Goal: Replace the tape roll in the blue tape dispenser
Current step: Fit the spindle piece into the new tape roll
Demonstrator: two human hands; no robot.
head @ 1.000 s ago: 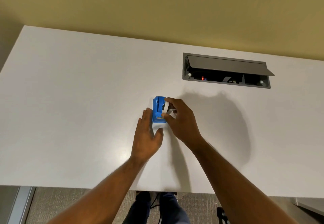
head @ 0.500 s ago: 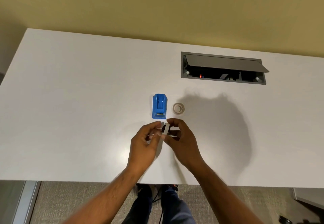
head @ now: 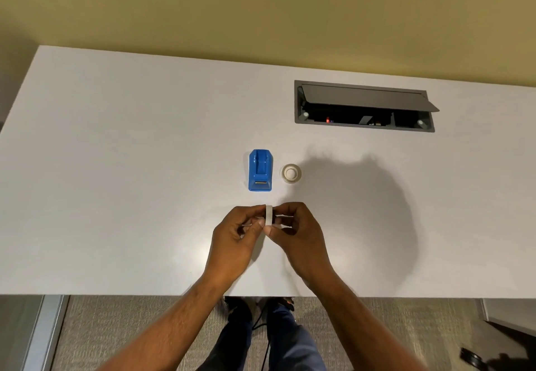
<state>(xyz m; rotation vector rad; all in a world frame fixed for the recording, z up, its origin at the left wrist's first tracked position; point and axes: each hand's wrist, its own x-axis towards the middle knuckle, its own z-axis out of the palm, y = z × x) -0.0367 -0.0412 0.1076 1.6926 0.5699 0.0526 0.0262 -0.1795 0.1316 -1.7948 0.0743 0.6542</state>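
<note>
The blue tape dispenser (head: 260, 171) stands on the white table (head: 116, 167) with its roll slot empty. A tape roll (head: 291, 173) lies flat just to its right. Nearer to me, both hands hold a thin white ring, seen edge-on, the old tape core (head: 269, 215), above the table. My left hand (head: 238, 235) pinches it from the left and my right hand (head: 295, 233) from the right. A white spindle piece pokes out on both sides of the ring, partly hidden by my fingers.
A grey cable box (head: 364, 108) with its lid propped open is set into the table at the back right. The table's front edge runs just below my wrists, with carpet and my legs beneath.
My right hand lifted the ring out of the dispenser and both hands drew back toward me with it. The tape roll beside the dispenser came into sight.
</note>
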